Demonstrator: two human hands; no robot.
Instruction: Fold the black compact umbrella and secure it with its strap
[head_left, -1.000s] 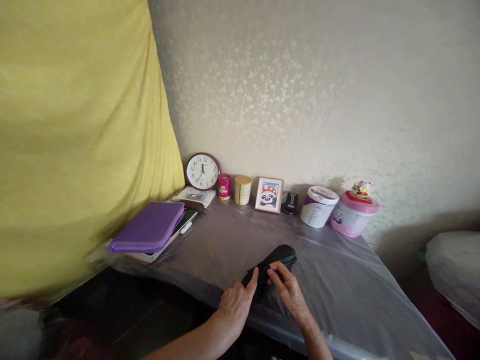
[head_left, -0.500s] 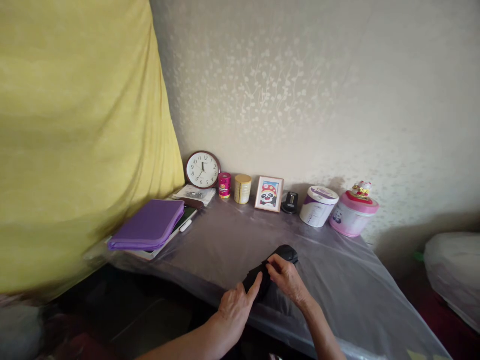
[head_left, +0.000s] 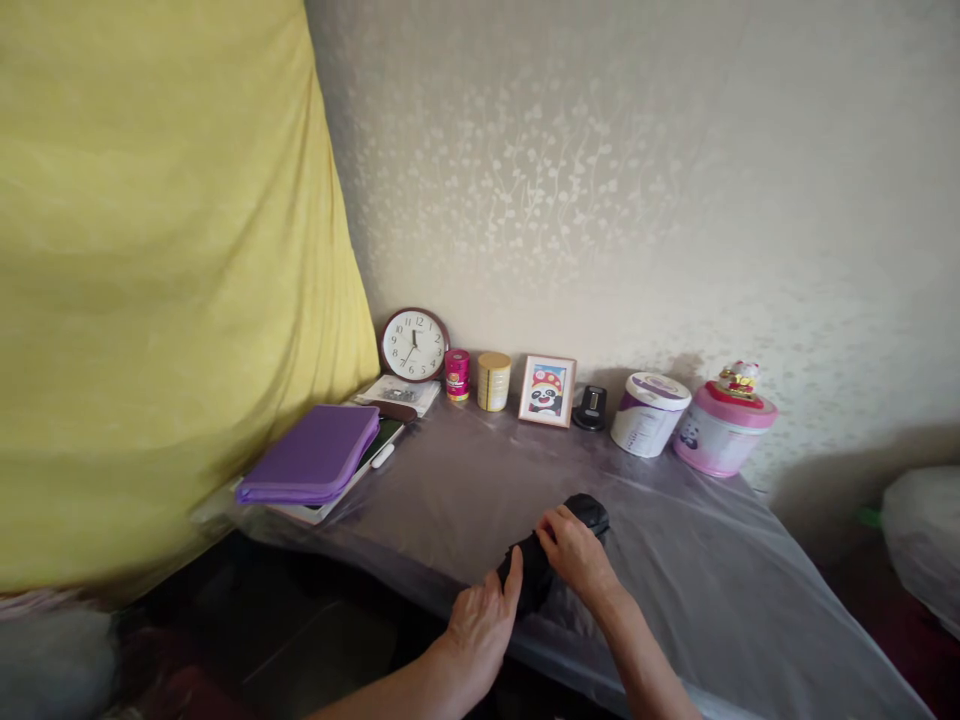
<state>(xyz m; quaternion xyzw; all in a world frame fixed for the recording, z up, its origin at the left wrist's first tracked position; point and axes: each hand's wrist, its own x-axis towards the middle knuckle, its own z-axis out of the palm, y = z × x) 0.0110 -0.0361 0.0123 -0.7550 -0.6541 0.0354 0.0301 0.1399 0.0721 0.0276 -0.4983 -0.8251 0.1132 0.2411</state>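
A black folded umbrella [head_left: 592, 512] lies on the plastic-covered table [head_left: 697, 560] near its front edge. My right hand [head_left: 574, 555] rests on top of its middle, fingers curled over it. My left hand [head_left: 484, 625] touches its near end, thumb raised against the black fabric and fingers curled below. Much of the umbrella is hidden under both hands.
Along the wall stand a round clock [head_left: 413, 345], a pink tin [head_left: 456, 374], a gold tin [head_left: 493, 381], a panda picture frame [head_left: 547, 391], a small black device [head_left: 591, 408], a white tub [head_left: 649, 414] and a pink container [head_left: 724, 432]. A purple case [head_left: 315, 468] lies left. Yellow curtain [head_left: 150, 280] hangs left.
My right hand has slid forward along the umbrella and now covers its middle. My left hand stays at the near end. The view has shifted slightly.
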